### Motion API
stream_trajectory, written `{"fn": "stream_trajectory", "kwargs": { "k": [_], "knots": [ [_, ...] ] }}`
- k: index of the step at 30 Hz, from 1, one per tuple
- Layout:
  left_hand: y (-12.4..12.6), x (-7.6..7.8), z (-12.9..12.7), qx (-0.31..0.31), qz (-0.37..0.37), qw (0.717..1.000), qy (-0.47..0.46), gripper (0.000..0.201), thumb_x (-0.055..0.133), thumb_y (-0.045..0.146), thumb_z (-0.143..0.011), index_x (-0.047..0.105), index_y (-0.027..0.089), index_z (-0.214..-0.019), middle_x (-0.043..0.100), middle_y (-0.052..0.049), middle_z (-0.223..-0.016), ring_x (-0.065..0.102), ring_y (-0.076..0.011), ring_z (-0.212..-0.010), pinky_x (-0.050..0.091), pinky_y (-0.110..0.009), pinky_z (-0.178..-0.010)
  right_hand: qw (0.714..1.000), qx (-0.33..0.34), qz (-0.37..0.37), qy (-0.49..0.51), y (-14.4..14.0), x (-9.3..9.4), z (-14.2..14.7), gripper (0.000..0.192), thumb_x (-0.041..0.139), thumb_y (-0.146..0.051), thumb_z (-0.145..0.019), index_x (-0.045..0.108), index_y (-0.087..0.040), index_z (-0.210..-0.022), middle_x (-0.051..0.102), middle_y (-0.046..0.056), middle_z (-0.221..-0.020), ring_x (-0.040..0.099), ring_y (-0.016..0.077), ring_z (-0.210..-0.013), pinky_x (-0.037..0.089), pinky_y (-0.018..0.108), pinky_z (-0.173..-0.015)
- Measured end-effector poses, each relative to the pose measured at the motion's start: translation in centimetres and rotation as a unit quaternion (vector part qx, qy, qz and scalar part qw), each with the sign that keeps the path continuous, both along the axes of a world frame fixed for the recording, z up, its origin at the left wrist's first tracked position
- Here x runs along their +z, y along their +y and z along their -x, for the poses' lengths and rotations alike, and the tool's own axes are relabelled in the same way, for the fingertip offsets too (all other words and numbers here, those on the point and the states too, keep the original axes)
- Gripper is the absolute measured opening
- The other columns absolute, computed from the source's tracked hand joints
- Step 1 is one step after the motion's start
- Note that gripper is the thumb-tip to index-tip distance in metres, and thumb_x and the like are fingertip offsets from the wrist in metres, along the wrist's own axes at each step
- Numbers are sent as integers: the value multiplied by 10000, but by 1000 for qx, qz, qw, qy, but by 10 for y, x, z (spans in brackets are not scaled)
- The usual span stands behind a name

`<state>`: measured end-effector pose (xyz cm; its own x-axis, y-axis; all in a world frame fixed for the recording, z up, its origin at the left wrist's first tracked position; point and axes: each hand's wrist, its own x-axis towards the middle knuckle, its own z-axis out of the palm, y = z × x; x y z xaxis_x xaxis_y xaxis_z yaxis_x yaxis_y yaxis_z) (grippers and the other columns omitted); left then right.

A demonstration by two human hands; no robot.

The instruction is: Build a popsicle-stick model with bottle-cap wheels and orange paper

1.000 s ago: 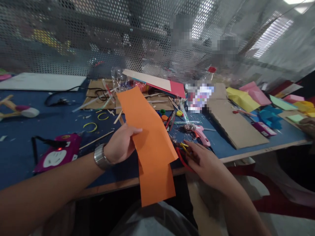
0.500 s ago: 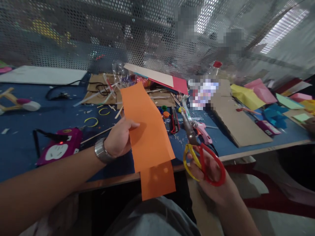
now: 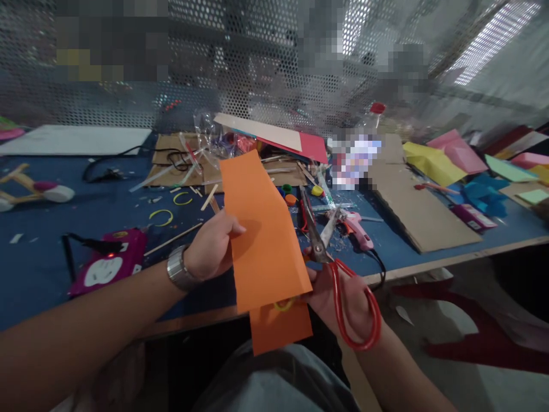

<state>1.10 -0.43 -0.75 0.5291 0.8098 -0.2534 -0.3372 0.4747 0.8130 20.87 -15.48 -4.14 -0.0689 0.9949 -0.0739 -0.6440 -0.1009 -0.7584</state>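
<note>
My left hand point(image 3: 213, 243) grips the left edge of a folded sheet of orange paper point(image 3: 266, 229), thumb on the front and fingers hidden behind. A lower flap of the same orange paper hangs below its bottom edge. In my right hand point(image 3: 332, 300) are scissors point(image 3: 319, 249) with one red and one yellow handle. Their blades are spread apart, pointing away from me, just right of the paper. The yellow handle lies partly behind the orange sheet, and some fingers of this hand are hidden there too.
On the blue table lie a pink glue gun point(image 3: 358, 229), a red cutter knife point(image 3: 305, 212), bottle caps point(image 3: 290, 199) and a purple power box point(image 3: 109, 260). Cardboard point(image 3: 422, 214) is at the right, beside a bottle point(image 3: 360, 149). A small wooden-stick model point(image 3: 34, 186) stands left.
My right hand has moved left, up to the orange paper, and the scissor blades have opened. The yellow handle has gone partly behind the sheet. My left hand keeps its hold.
</note>
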Motion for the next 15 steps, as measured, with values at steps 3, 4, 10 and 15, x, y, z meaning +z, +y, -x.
{"fn": "stream_trajectory", "kwargs": {
  "k": [3,4,10,15],
  "knots": [
    [-1,-3,0,-29,-6,999,-13,469,671,121,-614,767,168,-1072,826,-82,-940,796,-321,-873,652,-415,-756,998,-50,47,-1,3,1,7,416,925,-482,-835,695,-303,-1132,777,-23,-842,768,205,-756,677,421,-866],
    [-2,-3,0,-39,-10,999,-19,485,677,111,-606,775,163,-1078,829,-81,-936,796,-318,-870,654,-414,-765,997,-57,60,-7,4,2,10,409,938,-419,-821,680,-292,-1111,768,-27,-826,772,209,-748,681,409,-834],
    [-8,0,1,-96,-32,993,-61,398,783,168,-663,819,171,-1059,854,-65,-997,797,-267,-865,654,-359,-796,989,-101,103,-43,14,3,16,628,1006,-276,-678,591,-280,-1149,743,-51,-826,746,158,-722,634,279,-732],
    [-13,-3,5,-180,-32,980,-76,345,894,280,-749,834,150,-1064,858,-128,-1054,814,-350,-983,657,-415,-855,977,-122,91,-147,20,8,15,615,1013,-345,-673,586,-264,-1108,669,-76,-773,657,118,-645,542,226,-611]
  ]
}}
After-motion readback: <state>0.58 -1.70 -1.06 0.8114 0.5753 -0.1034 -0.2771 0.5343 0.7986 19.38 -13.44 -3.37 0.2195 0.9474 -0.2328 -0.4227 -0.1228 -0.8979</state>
